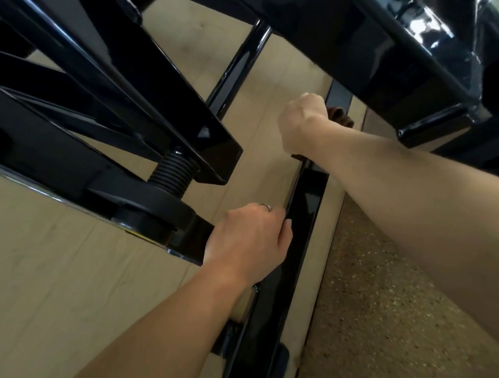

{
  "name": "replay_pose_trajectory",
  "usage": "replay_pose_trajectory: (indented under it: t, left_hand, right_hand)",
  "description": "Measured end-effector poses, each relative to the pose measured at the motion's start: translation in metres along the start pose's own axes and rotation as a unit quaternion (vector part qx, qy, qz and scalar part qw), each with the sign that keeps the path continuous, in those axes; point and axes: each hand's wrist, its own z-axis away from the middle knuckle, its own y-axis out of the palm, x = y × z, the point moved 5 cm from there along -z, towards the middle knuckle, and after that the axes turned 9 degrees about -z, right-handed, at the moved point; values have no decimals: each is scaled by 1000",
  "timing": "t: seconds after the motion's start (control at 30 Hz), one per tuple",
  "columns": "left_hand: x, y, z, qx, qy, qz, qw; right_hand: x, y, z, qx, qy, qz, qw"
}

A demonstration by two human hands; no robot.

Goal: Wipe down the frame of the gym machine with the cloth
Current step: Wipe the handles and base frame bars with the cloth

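Our right hand (303,120) is curled around the brown cloth (340,116), pressing it onto the low black frame bar (304,213), so only a bunched bit peeks out past our knuckles. Nearer us, our left hand (249,238) grips that same glossy bar, ring on one finger.

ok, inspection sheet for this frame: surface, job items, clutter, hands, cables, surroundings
surface: pale wood-look floor; speckled brown mat at right.
job's things: glossy black base rail runs along the floor; brown cloth is on it, mostly hidden by the right hand.
clutter: nothing seen.
hands: right hand holds the cloth on the rail; left hand grips the rail's left edge, ring on one finger.
cables: nothing seen.
surroundings: black frame beams, ribbed rubber bumper, glossy upper crossbeam.
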Motion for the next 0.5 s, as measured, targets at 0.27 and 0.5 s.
replay_pose_trajectory:
  t: [0.27, 0.5]
  left_hand:
    - [0, 4, 0, 4, 13, -11, 1000]
    - [-5, 3, 5, -2, 25, -48, 999]
  right_hand:
    - [2, 13, 40, 46, -71, -329, 940]
    - [-7, 63, 165, -120, 33, -543, 830]
